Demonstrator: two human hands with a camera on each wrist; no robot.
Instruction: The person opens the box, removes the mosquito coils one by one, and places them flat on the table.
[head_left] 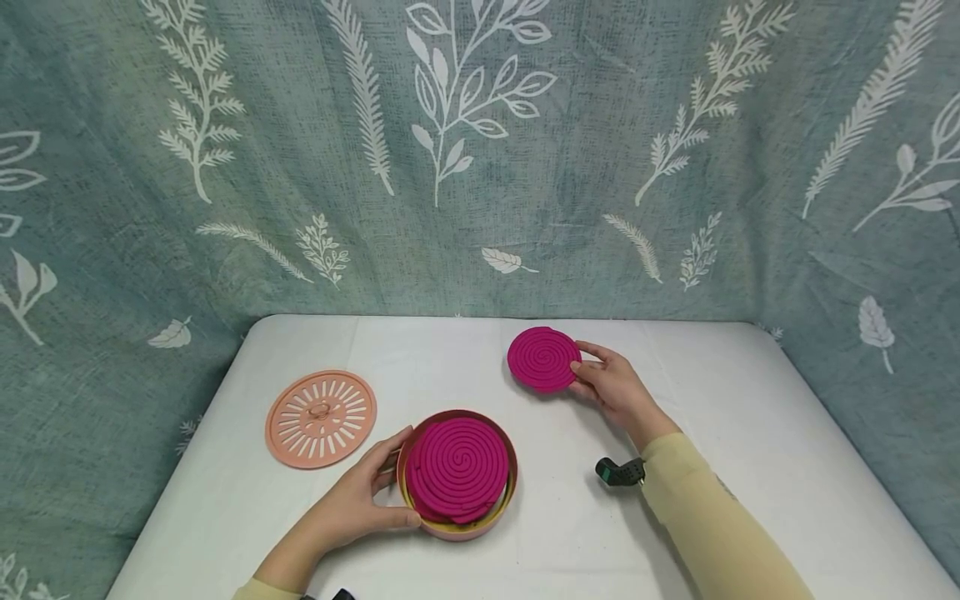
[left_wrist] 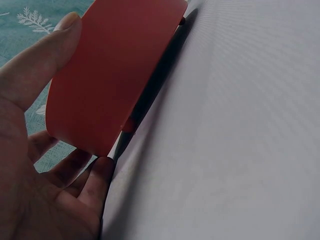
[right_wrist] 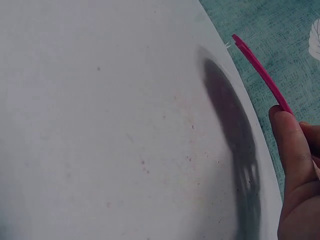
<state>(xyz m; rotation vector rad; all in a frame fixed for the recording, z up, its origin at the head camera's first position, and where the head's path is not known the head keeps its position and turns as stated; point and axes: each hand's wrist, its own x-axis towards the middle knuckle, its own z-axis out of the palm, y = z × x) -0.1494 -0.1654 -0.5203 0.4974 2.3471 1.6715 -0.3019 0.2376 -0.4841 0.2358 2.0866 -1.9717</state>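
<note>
A magenta mosquito coil (head_left: 542,360) is pinched at its right edge between the thumb and fingers of my right hand (head_left: 611,390). In the right wrist view the coil (right_wrist: 264,76) appears edge-on and thin, raised off the table with a shadow beneath. My left hand (head_left: 367,500) grips the left side of a round tin (head_left: 480,530), thumb at the front and fingers behind. More magenta coils (head_left: 459,467) lie stacked inside that tin, slightly out of line with each other. From the left wrist, the tin's reddish outer wall (left_wrist: 117,65) shows between thumb and fingers.
A round pink slotted lid (head_left: 320,410) with a small knob lies flat at the left of the white table (head_left: 570,517). Behind the table hangs a green leaf-patterned cloth (head_left: 450,242). A black wrist camera (head_left: 619,472) sits by the right sleeve.
</note>
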